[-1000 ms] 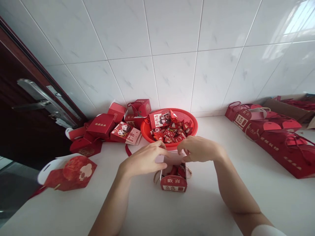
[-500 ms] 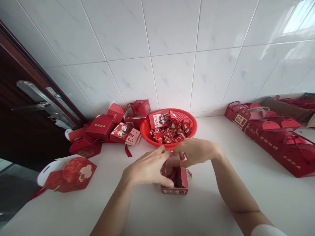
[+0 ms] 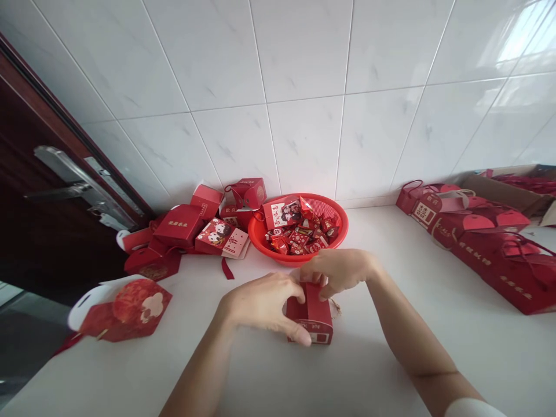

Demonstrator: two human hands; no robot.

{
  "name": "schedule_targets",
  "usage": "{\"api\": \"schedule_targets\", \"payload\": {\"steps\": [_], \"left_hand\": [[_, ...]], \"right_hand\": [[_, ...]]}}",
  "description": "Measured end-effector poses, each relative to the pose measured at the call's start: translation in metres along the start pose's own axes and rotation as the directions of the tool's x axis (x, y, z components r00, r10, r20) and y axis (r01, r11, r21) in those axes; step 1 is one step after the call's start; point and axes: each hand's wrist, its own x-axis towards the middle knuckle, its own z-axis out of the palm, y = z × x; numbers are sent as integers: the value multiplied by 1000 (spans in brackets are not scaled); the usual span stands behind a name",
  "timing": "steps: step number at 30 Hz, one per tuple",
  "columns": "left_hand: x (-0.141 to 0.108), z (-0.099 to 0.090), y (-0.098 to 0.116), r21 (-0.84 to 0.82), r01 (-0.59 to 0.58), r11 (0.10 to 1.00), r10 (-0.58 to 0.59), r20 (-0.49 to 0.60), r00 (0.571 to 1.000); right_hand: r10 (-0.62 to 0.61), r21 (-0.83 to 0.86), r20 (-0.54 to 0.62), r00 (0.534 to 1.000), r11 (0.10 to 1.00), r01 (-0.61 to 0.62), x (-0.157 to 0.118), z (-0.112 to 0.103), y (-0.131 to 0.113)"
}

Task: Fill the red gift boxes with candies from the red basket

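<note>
A small red candy box (image 3: 313, 310) stands on the white table in front of me, its curved lid flaps folded over the top. My left hand (image 3: 264, 304) spans the box's left side, thumb at the front end and fingers bent over the top. From the far right, my right hand (image 3: 339, 272) presses its bent fingers on the lid's back part; some fingertips are hidden. A thin cord shows at the box's right side. Just behind stands a red plastic basket (image 3: 343, 229) with wrapped candies (image 3: 299, 236) and a printed box in it.
Several red gift boxes (image 3: 178, 223) are heaped at the left by the door (image 3: 56, 191). A red box with a white handle (image 3: 125, 307) lies at the left edge. Rows of red boxes (image 3: 482, 255) and a cardboard carton (image 3: 512, 188) line the right. White tiles form the wall behind.
The box stood open with red contents showing inside; now its lid flaps are folded down over the top. Both hands have stayed around it, the right shifting slightly left.
</note>
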Motion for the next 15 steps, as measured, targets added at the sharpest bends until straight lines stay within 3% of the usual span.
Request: {"api": "schedule_targets", "payload": {"steps": [3,6,10,15], "left_hand": [[0,2,-4,72,22,997,-28,74,997],[4,2,-8,156,112,981,-112,-6,994],[10,0,-14,133,155,979,-144,-87,986],[14,-5,-18,112,154,982,-148,-65,987]], "right_hand": [[24,1,-26,999,1000,-24,-4,-1,-1],[98,12,-114,989,995,-97,-13,-4,0],[225,4,-198,954,973,-229,-21,-7,2],[300,-99,-218,928,940,-327,-14,-6,4]]}}
